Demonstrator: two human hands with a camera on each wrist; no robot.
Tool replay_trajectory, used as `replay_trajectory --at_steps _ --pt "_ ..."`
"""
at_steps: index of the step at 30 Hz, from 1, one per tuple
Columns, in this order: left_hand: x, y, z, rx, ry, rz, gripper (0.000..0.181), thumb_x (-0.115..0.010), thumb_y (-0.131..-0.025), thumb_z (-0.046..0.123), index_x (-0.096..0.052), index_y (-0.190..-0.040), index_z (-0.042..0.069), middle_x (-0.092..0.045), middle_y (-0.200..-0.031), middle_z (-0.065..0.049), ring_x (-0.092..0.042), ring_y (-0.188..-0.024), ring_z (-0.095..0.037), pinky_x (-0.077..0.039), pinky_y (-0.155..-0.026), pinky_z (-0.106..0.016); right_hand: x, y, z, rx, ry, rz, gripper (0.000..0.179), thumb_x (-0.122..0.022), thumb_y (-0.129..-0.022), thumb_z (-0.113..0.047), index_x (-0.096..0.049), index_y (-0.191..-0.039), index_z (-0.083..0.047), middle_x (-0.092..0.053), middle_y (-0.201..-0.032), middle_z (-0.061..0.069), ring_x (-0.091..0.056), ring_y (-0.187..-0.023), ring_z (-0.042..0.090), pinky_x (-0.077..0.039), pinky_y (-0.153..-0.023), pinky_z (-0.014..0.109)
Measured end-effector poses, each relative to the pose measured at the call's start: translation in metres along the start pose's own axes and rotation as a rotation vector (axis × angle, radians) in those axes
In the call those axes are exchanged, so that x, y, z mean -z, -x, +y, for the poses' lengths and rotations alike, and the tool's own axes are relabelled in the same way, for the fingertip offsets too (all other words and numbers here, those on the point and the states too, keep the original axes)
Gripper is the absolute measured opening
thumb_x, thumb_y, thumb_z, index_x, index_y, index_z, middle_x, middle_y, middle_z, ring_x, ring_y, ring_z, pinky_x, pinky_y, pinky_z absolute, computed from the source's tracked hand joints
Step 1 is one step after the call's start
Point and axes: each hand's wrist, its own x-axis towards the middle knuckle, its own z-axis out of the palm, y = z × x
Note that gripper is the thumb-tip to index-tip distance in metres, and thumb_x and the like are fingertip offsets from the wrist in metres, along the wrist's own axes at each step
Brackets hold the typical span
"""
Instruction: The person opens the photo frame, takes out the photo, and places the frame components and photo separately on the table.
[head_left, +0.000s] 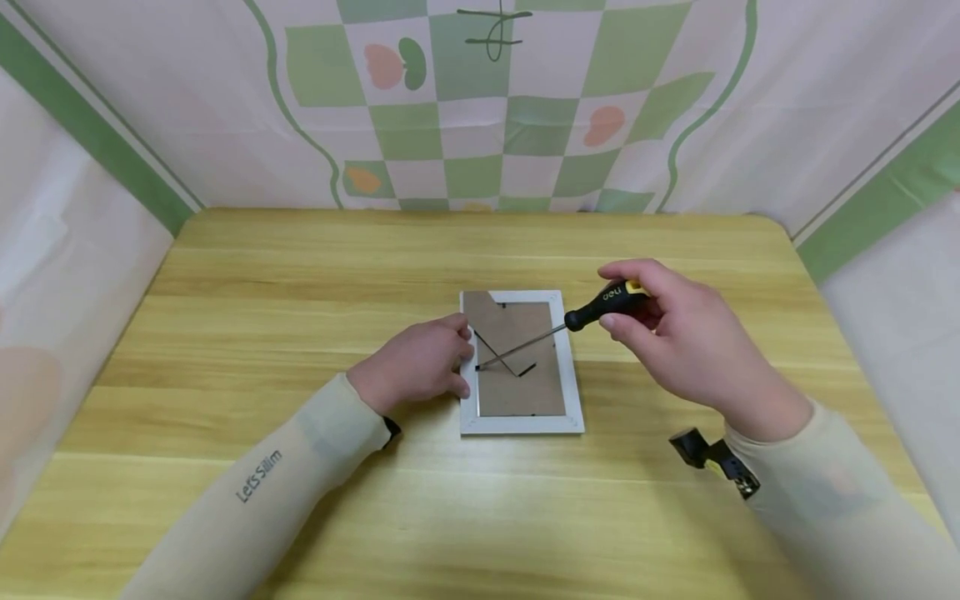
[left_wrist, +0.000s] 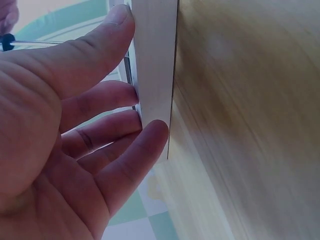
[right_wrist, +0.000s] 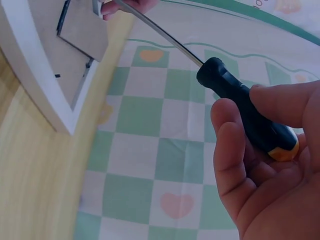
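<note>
A white picture frame (head_left: 573, 392) lies back side up on the table, showing its brown backing board (head_left: 525, 393). A brown stand flap with dark edges lies slanted over the upper left of the board. My left hand (head_left: 423, 362) rests at the frame's left edge; in the left wrist view its fingers (left_wrist: 142, 152) touch the white side. My right hand (head_left: 686, 342) grips a black and yellow screwdriver (right_wrist: 240, 102) by the handle. Its metal shaft slopes down leftward across the board, with the tip at a small dark tab on the frame's left inner edge.
The wooden table (head_left: 300, 275) runs back to a hanging cloth (head_left: 472, 125) with green and white checks. More cloth hangs at both sides. A black device (head_left: 716, 462) is strapped to my right wrist.
</note>
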Motion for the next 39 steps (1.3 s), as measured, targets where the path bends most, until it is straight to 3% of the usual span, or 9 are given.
replay_trajectory --at_steps 10,19,25,39 --pt "0.0 0.0 0.0 0.001 -0.014 -0.005 0.024 -0.083 -0.082 0.029 -0.072 -0.092 0.009 -0.055 -0.115 -0.008 -0.056 -0.099 -0.018 -0.049 -0.088 -0.033 -0.001 -0.007 -0.01 0.069 0.006 0.011 0.045 -0.073 -0.092 -0.009 -0.057 -0.134 -0.009 -0.071 -0.097 0.001 -0.066 -0.078 0.01 -0.051 -0.067 0.033" --pt "0.0 0.0 0.0 0.003 -0.006 0.0 0.023 -0.083 -0.081 0.029 -0.072 -0.09 0.01 -0.055 -0.114 -0.007 -0.055 -0.098 -0.017 -0.049 -0.088 -0.032 -0.001 -0.014 -0.02 0.117 0.027 0.021 0.046 -0.074 -0.09 -0.006 -0.057 -0.133 -0.008 -0.069 -0.089 0.0 -0.06 -0.071 0.008 -0.048 -0.064 0.034" --pt "0.0 -0.001 0.0 0.004 -0.006 -0.001 0.024 -0.083 -0.082 0.029 -0.072 -0.091 0.01 -0.055 -0.114 -0.007 -0.055 -0.098 -0.017 -0.049 -0.088 -0.032 -0.001 -0.02 -0.029 0.127 0.043 0.009 0.045 -0.074 -0.09 -0.007 -0.057 -0.132 -0.007 -0.066 -0.085 0.0 -0.054 -0.066 0.011 -0.045 -0.064 0.037" --pt "0.0 -0.001 0.0 0.009 -0.006 -0.004 0.024 -0.083 -0.082 0.029 -0.072 -0.091 0.01 -0.055 -0.114 -0.007 -0.055 -0.098 -0.017 -0.049 -0.088 -0.032 -0.003 -0.035 -0.049 0.17 0.06 -0.021 0.041 -0.072 -0.09 -0.005 -0.057 -0.128 -0.004 -0.066 -0.096 0.005 -0.057 -0.072 0.021 -0.047 -0.07 0.039"
